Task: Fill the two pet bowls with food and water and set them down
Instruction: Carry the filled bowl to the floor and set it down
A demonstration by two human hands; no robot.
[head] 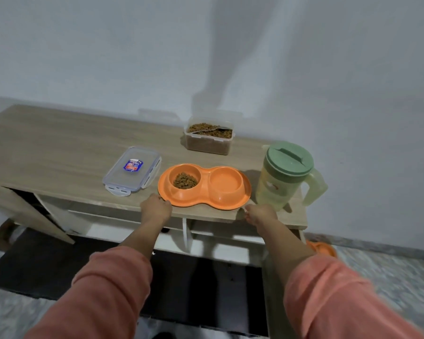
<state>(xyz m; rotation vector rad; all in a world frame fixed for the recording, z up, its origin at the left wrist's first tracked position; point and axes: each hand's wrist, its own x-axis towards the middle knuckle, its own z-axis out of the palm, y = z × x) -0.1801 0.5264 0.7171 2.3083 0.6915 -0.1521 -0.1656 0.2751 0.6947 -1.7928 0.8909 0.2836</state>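
An orange double pet bowl [204,200] sits at the front edge of the wooden cabinet top [59,148]. Its left bowl holds brown kibble [185,181]. The right bowl [226,183] shows no kibble, and I cannot tell if it holds water. My left hand [156,207] pinches the dish's left front rim with curled fingers. At the right front rim, my right hand [261,212] grips the dish's edge with its fingers curled. A green-lidded pitcher [287,177] stands just right of the dish.
An open clear container of kibble [208,139] with a scoop [206,130] in it stands behind the dish by the wall. Its clear lid [132,171] lies to the left. A cabinet door [34,216] hangs open below. An orange object [322,249] lies on the floor at right.
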